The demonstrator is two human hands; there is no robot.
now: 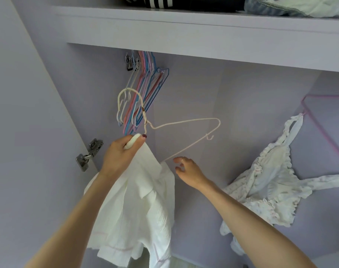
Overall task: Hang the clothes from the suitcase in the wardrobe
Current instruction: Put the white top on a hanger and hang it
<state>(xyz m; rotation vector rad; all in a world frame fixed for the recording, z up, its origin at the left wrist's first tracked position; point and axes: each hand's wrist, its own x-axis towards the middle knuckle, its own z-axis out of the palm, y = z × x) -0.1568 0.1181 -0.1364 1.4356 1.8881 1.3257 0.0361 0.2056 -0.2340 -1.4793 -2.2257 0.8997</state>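
Note:
My left hand grips a white shirt together with the left shoulder of a cream wire hanger, raised inside the lilac wardrobe. The shirt drapes down from that hand over my forearm. The hanger's hook curves up at the left, below the rail, and its right arm sticks out bare. My right hand is just under that arm's lower wire, fingers loosely curled, touching or nearly touching it. A bunch of coloured empty hangers hangs from the rail behind.
A frilly white floral garment hangs on a pink hanger at the right. The wardrobe shelf above carries folded clothes. The open door with a metal hinge stands at the left.

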